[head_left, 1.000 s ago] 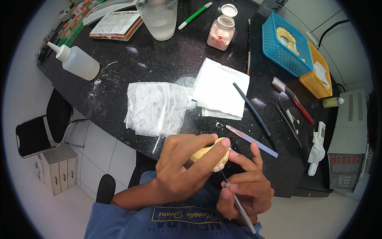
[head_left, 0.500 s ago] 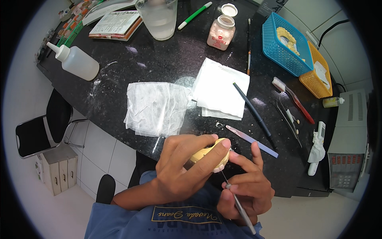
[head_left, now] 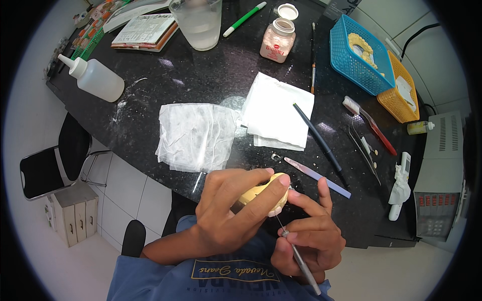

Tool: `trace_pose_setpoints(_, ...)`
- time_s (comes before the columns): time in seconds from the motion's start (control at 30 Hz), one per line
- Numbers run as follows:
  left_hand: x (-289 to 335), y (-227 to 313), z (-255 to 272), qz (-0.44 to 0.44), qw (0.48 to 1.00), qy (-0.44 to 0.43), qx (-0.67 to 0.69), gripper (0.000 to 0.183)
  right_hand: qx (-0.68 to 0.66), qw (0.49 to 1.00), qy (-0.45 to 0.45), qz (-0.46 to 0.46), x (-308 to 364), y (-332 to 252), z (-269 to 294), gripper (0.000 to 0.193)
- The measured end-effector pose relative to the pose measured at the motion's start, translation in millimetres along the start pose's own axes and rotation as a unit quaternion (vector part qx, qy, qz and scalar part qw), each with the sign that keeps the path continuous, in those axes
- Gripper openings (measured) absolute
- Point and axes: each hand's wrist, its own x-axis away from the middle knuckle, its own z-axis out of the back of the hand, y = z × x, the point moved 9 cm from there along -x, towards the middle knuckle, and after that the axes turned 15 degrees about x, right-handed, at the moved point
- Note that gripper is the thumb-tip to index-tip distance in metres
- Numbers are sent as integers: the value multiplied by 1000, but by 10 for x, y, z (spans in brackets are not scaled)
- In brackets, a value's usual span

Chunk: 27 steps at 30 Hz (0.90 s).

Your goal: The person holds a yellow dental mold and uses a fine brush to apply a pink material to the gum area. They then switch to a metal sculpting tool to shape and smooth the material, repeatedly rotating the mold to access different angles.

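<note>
Close to my body, my left hand [head_left: 233, 208] is wrapped round a yellow dental cast [head_left: 248, 194] with pale teeth along its lower right edge. My right hand [head_left: 316, 233] grips a slim metal hand tool [head_left: 304, 263] with a thin tip, held at a slant. That tip meets the cast near the teeth; whether it touches, I cannot tell. My right index finger rests against the cast's right side. Just beyond my hands lie a lilac nail file [head_left: 319, 177], a dark pen-like tool [head_left: 319, 135] and folded white tissues [head_left: 278, 113].
A crumpled tissue [head_left: 196, 135] lies at the middle left. Farther back stand a squeeze bottle [head_left: 98, 79], a water cup [head_left: 201, 25] and an open powder jar [head_left: 277, 42]. To the right are a red toothbrush [head_left: 371, 125], tweezers [head_left: 364, 153] and a blue basket [head_left: 346, 60].
The metal tool and the right fingers holding it have shifted slightly left. My left hand keeps its hold on the cast.
</note>
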Motion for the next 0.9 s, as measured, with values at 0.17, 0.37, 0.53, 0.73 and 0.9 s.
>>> trace_pose_setpoints(0.17, -8, 5, -5, -1, 1000, -1, 0, 49, 3, 1000, 3, -3, -3, 3, 6, 18)
trace_pose_setpoints(0.37, -9, 3, -10, 0, 1000, -13, 0, 50, 15, 1000, 8, 2, -3, -7, 3, 20)
trace_pose_setpoints(0.53, -5, -6, -9, 1, 1000, -9, -1, 50, 26, 1000, 10, 14, -1, -9, -15, 19)
trace_pose_setpoints(0.73, -12, 1, -3, -2, 1000, -4, -6, 52, 26, 999, 14, 21, 16, -20, 3, 20)
trace_pose_setpoints(0.9, -49, 5, -10, 11, 1000, 2, 15, 53, -19, 998, 62, 15, 76, 4, 130, 18)
